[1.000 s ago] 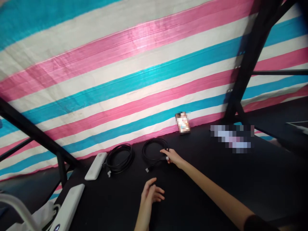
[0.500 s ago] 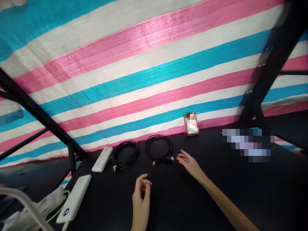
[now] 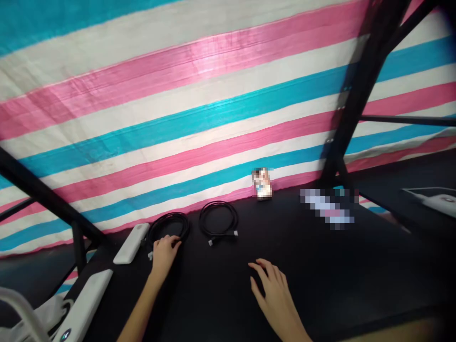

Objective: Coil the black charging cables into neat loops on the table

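Note:
My left hand (image 3: 166,251) reaches over the near edge of the left coiled black cable (image 3: 187,223), its fingers curved and a small gap showing between thumb and forefinger. Whether the fingertips press on the coil cannot be made out. One pale connector (image 3: 150,256) of that cable sticks out left of the hand. My right hand (image 3: 272,287) hovers at the middle of the table, open, fingers spread and holding nothing. A second coiled black cable (image 3: 235,216), with light-coloured plug ends, lies up and left of it.
Two white power banks (image 3: 131,243) lie along the left side, the nearer with a lit display. A white power strip (image 3: 39,318) is at lower left. A small blurred-out box (image 3: 262,184) and a blurred flat item (image 3: 327,206) are on the black table (image 3: 213,294). Black frame posts (image 3: 351,104) stand at both sides.
My left hand has moved forward and left to the left cable coil. My right hand has drawn back toward me from beside the right coil. The view has turned somewhat right.

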Demonstrator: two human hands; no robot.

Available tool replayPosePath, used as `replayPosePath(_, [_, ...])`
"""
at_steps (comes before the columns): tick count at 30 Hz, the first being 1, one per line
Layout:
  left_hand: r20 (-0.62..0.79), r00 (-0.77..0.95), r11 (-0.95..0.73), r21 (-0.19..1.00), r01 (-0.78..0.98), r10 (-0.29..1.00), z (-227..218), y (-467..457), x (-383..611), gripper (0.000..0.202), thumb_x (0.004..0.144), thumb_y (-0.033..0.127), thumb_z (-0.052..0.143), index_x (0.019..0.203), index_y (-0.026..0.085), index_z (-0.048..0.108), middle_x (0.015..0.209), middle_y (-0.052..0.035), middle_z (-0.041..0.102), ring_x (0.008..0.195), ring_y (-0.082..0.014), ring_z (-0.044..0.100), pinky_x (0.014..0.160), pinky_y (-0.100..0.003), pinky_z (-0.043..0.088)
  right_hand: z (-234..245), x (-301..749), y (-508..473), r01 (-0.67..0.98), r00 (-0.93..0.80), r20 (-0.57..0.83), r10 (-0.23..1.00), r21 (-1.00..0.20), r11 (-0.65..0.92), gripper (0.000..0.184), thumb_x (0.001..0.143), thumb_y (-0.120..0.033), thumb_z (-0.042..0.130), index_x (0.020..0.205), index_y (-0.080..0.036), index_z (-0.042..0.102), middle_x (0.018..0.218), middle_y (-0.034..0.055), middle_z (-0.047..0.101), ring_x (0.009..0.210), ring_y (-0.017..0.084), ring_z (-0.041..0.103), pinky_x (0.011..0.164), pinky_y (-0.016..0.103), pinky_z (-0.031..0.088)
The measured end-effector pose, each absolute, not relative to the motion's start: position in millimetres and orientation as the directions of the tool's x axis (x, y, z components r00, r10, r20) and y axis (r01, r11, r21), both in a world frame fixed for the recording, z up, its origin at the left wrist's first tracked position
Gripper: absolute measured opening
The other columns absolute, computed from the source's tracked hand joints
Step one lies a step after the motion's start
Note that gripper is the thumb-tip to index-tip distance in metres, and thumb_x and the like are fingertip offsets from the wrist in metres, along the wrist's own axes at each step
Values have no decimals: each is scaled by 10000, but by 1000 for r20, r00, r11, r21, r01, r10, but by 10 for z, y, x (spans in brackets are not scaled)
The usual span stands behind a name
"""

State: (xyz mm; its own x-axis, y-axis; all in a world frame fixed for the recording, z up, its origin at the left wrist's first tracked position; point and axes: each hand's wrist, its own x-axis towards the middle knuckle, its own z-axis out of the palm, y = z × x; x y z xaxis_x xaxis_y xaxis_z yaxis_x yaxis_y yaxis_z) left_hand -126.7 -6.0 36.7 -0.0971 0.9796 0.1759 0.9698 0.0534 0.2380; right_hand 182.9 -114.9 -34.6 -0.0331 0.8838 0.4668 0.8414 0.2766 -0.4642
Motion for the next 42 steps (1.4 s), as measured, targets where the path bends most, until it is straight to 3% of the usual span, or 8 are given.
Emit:
replayPosePath(8, [261, -291, 179, 380, 907, 920, 788, 30, -1413, 213, 822, 212, 460, 963, 194, 619, 876, -71, 698, 809, -236, 636, 657, -280, 408, -261, 1842, -1213, 830, -93, 467, 880, -452, 327, 280, 865, -216, 465, 1125, -240, 567, 1102, 97, 564, 1014, 254, 561, 847, 416, 470])
replayPosePath(15, [576, -626, 300, 563, 770, 525, 1387, -335, -1373, 339, 911, 286, 343, 1196, 139, 453, 939, -85, 623, 816, -210, 588, 703, -316, 429, -191, 1839, -1257, 794, -87, 439, 894, -512, 329, 272, 861, -216, 470, 1102, -224, 594, 1101, 104, 576, 1011, 265, 556, 865, 448, 453])
replayPosePath(19, [713, -525, -212, 666, 715, 465, 1362, -851, -932, 262, 863, 333, 468, 1029, 146, 550, 628, 41, 508, 524, -97, 479, 528, -209, 395, -141, 1833, -1295, 624, -73, 357, 931, -713, 322, 268, 856, -308, 504, 1094, -258, 619, 1109, 81, 593, 1028, 264, 552, 897, 450, 429])
replayPosePath(22, [727, -326, -379, 622, 685, 604, 1175, -1248, -465, 167, 864, 292, 471, 948, 177, 558, 635, 37, 552, 477, -88, 487, 460, -186, 378, -146, 1831, -1268, 240, 0, 223, 975, -946, 217, 339, 871, -438, 473, 1111, -251, 623, 1103, 80, 627, 1032, 246, 575, 935, 420, 411])
replayPosePath(25, [434, 295, -502, 510, 699, 852, 912, -1554, -75, 161, 880, 243, 463, 983, 213, 583, 715, 18, 648, 561, -107, 582, 553, -203, 424, -208, 1877, -1180, -287, 40, 9, 999, -958, 21, 524, 811, -614, 464, 1118, -223, 629, 1086, 95, 661, 1024, 252, 606, 930, 408, 423])
replayPosePath(28, [210, 573, -600, 440, 669, 792, 641, -1730, 141, 135, 848, 183, 519, 943, 218, 609, 773, 1, 687, 695, -154, 624, 650, -251, 424, -278, 1973, -1097, -525, -43, -151, 988, -837, -151, 618, 638, -713, 585, 1009, -227, 677, 990, 92, 704, 957, 280, 647, 830, 408, 489])
replayPosePath(35, [132, 516, -488, 579, 653, 847, 414, -1783, 156, 284, 682, 453, 698, 823, 208, 658, 769, -10, 640, 781, -158, 565, 738, -275, 403, -241, 2072, -1151, -657, -151, -276, 949, -689, -305, 413, 619, -440, 773, 964, -225, 698, 1004, 72, 711, 890, 243, 675, 777, 345, 511])
replayPosePath(42, [308, 402, -503, 612, 610, 862, 603, -1820, 106, 129, 770, 306, 648, 858, 215, 626, 782, -22, 644, 941, -204, 538, 831, -338, 397, -167, 2017, -1260, -686, -56, -264, 963, -690, -229, 404, 574, -330, 829, 942, -205, 715, 967, 80, 719, 745, 185, 671, 680, 297, 521])
